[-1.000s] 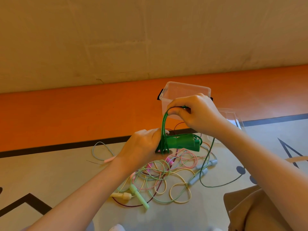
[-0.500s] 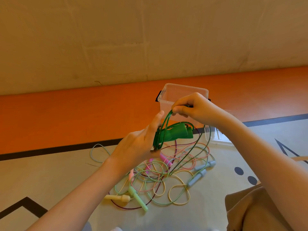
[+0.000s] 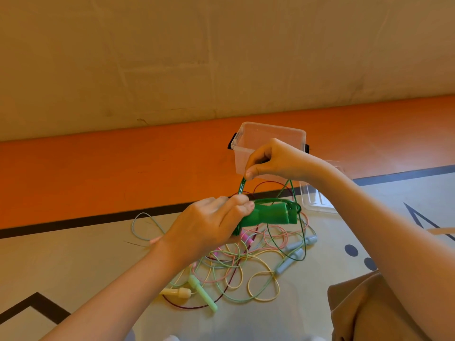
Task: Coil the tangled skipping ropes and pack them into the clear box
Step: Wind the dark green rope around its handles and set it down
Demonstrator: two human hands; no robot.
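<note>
My left hand (image 3: 211,223) grips the near end of the dark green skipping-rope handles (image 3: 268,215), held level above the floor with green cord looped around them. My right hand (image 3: 273,161) pinches a doubled strand of the green cord (image 3: 242,185) just above the handles; more of that cord trails down to the floor on the right. Beneath my hands lies a tangle of pastel ropes (image 3: 246,267) in pink, yellow, mint and blue. The clear box (image 3: 248,153) stands open behind my right hand, partly hidden by it.
The box's clear lid (image 3: 317,200) lies on the floor to its right. Loose handles lie around the tangle: cream (image 3: 177,292), mint (image 3: 203,292) and grey-blue (image 3: 289,263). A wall with an orange band rises behind. My knee in tan cloth (image 3: 364,308) is at lower right.
My left hand has closed its fingers around the green handles, which now lie level. My right hand has lifted the pinched green cord a little higher and to the right.
</note>
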